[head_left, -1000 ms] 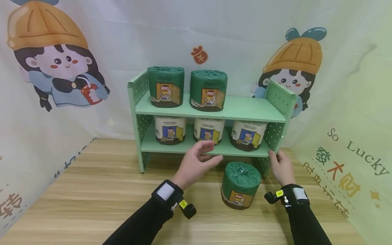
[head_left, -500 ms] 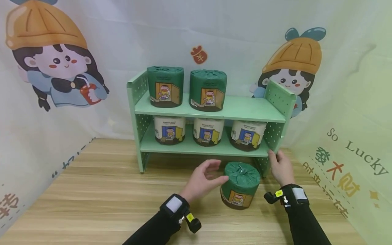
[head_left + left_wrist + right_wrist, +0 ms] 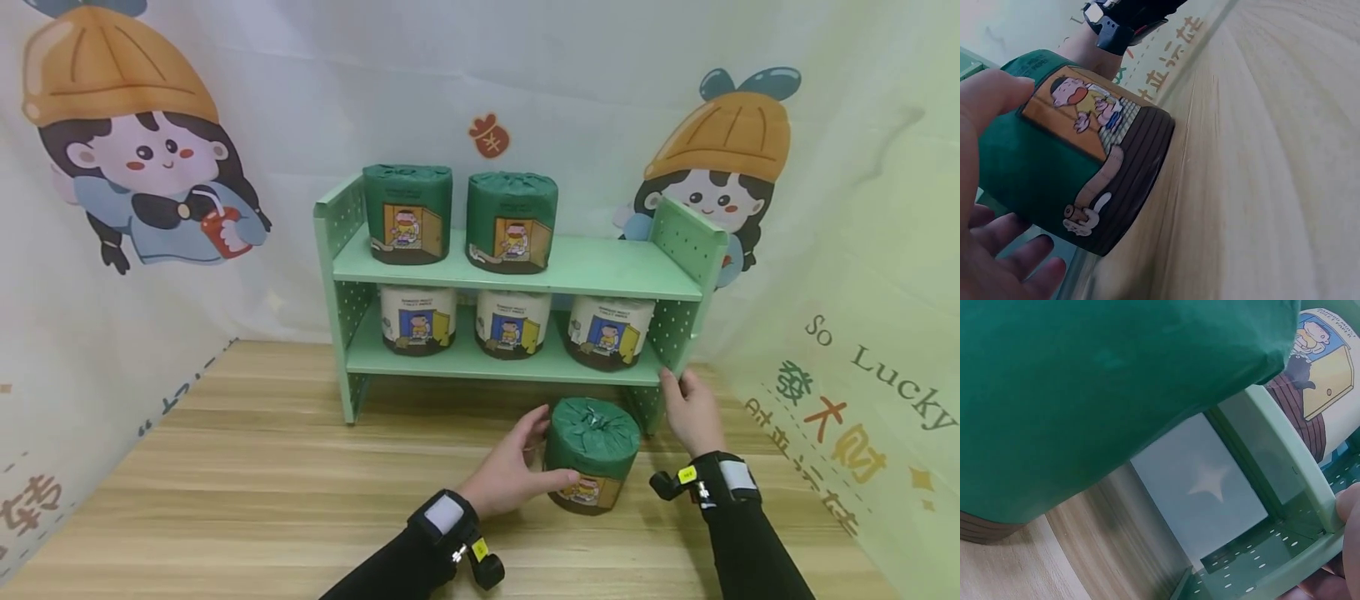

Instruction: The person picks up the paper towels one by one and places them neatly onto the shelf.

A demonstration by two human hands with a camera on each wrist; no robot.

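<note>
A green-wrapped toilet roll (image 3: 592, 442) stands upright on the wooden table, in front of the shelf. My left hand (image 3: 513, 471) is at its left side, thumb across the front and fingers spread toward the back. In the left wrist view the thumb (image 3: 1007, 90) lies over the wrapper, while the other fingers curve loosely beside it; whether they touch it I cannot tell. With my right hand (image 3: 692, 410) I grip the right side of the light green two-tier shelf (image 3: 487, 364). The right wrist view has the thumb (image 3: 1349, 503) on the shelf's edge and fingers below.
Two green toilet rolls (image 3: 407, 215) stand on the upper tier, at left and middle. The lower tier carries three white toilet rolls (image 3: 512, 321) in a row. A printed cloth backdrop (image 3: 300, 125) closes off the back and sides of the table (image 3: 247, 475).
My left hand has come down from before the lower tier and moved right, to the green roll on the table. The right hand stays on the shelf; the rolls have not moved.
</note>
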